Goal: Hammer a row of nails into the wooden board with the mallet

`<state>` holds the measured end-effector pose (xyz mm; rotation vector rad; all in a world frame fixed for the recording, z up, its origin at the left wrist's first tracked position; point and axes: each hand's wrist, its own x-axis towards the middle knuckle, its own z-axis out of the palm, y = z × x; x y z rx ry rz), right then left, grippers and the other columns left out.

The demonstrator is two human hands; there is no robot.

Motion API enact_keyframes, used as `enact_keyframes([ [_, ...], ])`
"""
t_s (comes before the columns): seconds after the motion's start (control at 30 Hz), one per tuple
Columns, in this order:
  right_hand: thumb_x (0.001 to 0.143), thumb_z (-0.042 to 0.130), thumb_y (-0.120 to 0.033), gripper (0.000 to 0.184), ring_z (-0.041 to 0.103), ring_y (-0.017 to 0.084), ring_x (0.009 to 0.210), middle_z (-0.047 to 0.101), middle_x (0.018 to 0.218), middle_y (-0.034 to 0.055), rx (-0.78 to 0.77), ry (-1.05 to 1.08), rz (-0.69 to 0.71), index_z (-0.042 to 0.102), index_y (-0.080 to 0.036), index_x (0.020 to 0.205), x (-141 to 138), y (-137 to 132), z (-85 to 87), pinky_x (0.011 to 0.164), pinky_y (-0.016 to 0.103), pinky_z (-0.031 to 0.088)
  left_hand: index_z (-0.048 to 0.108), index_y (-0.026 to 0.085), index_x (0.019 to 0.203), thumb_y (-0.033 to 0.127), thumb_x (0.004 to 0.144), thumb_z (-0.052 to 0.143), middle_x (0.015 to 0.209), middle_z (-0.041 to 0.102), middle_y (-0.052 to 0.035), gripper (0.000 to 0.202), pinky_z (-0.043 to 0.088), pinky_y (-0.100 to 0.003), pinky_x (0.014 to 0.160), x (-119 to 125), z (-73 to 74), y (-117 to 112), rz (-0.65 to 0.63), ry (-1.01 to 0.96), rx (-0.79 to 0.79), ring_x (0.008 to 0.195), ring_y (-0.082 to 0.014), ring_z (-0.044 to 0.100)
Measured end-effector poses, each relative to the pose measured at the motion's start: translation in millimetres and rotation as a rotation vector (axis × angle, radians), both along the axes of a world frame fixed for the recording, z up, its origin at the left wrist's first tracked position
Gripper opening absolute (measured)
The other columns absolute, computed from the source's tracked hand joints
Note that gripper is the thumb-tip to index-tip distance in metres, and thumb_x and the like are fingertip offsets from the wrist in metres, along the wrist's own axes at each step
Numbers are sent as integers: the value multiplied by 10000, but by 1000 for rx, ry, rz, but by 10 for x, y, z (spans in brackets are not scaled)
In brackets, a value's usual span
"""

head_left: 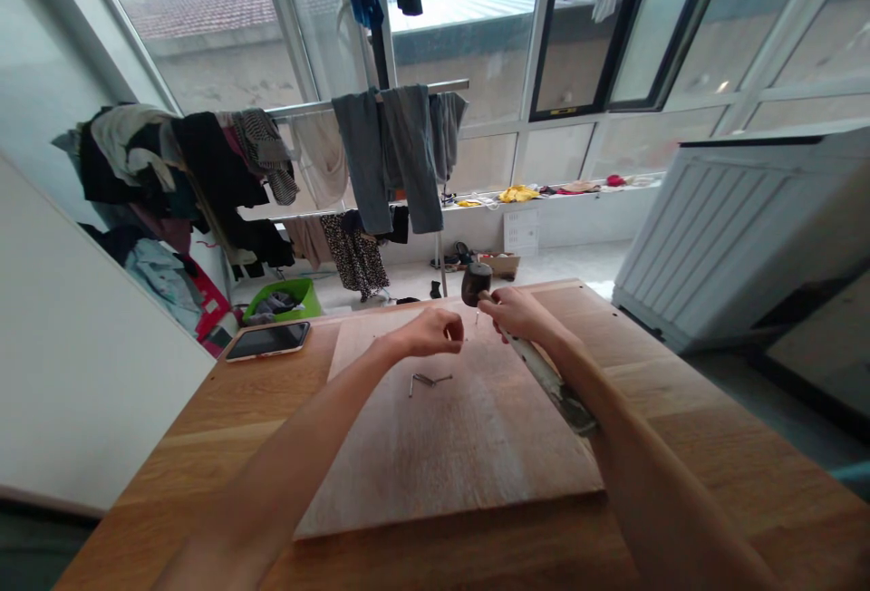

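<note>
My right hand (520, 314) is wrapped round a hammer near its dark, blunt head (476, 283). The worn, pale handle (547, 378) runs back under my right forearm. To the left, my left hand (431, 333) hovers low over the wooden board (441, 455) with its fingers curled into a pinch; whatever lies between the fingertips is too small to make out. Several loose nails (425, 380) lie on the board just below that hand. A thin nail (477, 318) seems to stand upright in the board below the hammer head.
The board rests on a wooden table (680, 410). A phone (268, 341) lies at the table's far left. Beyond the table are a laundry rack (305, 108) hung with clothes and a green basket (309, 299). A white ribbed cabinet (707, 228) stands at the right.
</note>
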<state>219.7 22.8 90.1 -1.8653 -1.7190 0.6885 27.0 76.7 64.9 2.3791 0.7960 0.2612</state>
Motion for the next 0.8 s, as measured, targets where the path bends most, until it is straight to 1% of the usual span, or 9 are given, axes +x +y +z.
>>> enact_keyframes([
  [0.07, 884, 482, -227, 284, 573, 116, 366, 623, 526, 26, -7, 8, 2, 524, -174, 608, -5, 1, -11, 372, 194, 385, 671, 156, 915, 136, 739, 657, 731, 656, 4, 178, 435, -195, 582, 77, -159, 127, 173, -266, -79, 646, -105, 584],
  [0.13, 878, 487, -222, 296, 574, 122, 357, 618, 511, 29, -16, 11, 9, 526, -171, 589, -10, 3, -23, 370, 198, 386, 664, 161, 977, 139, 759, 647, 716, 654, 7, 220, 434, -184, 569, 174, -324, 234, 322, -469, -153, 620, -94, 580],
  [0.2, 872, 493, -216, 303, 577, 125, 355, 616, 500, 31, -21, 12, 13, 530, -168, 576, -10, 7, -34, 372, 199, 390, 666, 164, 956, 133, 760, 648, 709, 655, 6, 199, 429, -175, 557, 264, -457, 294, 420, -587, -185, 605, -88, 579],
  [0.23, 870, 493, -212, 303, 576, 124, 354, 616, 500, 31, -21, 12, 12, 532, -167, 573, -8, 8, -39, 373, 199, 390, 667, 166, 930, 130, 759, 650, 712, 659, 5, 175, 428, -173, 554, 299, -506, 304, 451, -616, -181, 601, -86, 580],
  [0.33, 868, 492, -207, 298, 574, 121, 357, 625, 513, 34, -20, 13, 0, 532, -167, 575, 6, 12, -46, 375, 199, 389, 664, 179, 864, 118, 756, 656, 733, 678, 7, 123, 434, -174, 567, 350, -590, 275, 483, -603, -94, 596, -83, 579],
  [0.47, 873, 492, -220, 299, 574, 125, 362, 629, 523, 41, -21, 22, -16, 528, -170, 580, 29, 9, -49, 376, 204, 396, 664, 186, 843, 110, 770, 654, 772, 697, 3, 106, 446, -181, 592, 332, -625, 213, 469, -569, 49, 591, -77, 560],
  [0.6, 875, 489, -216, 289, 568, 122, 358, 627, 528, 37, -18, 32, -19, 526, -169, 593, 35, 3, -51, 365, 200, 390, 665, 185, 834, 113, 769, 659, 771, 700, 5, 98, 451, -186, 596, 315, -637, 199, 467, -575, 86, 578, -76, 553],
  [0.7, 885, 485, -216, 287, 564, 113, 367, 614, 513, 30, -13, 30, -24, 527, -169, 605, 21, 3, -51, 366, 188, 386, 657, 183, 825, 69, 753, 651, 761, 701, 12, 135, 449, -184, 592, 320, -646, 200, 461, -553, 101, 573, -74, 561],
  [0.8, 884, 488, -215, 276, 559, 109, 364, 618, 517, 27, -11, 25, -25, 530, -169, 616, -7, 6, -51, 359, 184, 378, 640, 183, 882, 42, 745, 648, 735, 694, 18, 197, 444, -184, 581, 330, -658, 200, 459, -542, 114, 567, -77, 577],
])
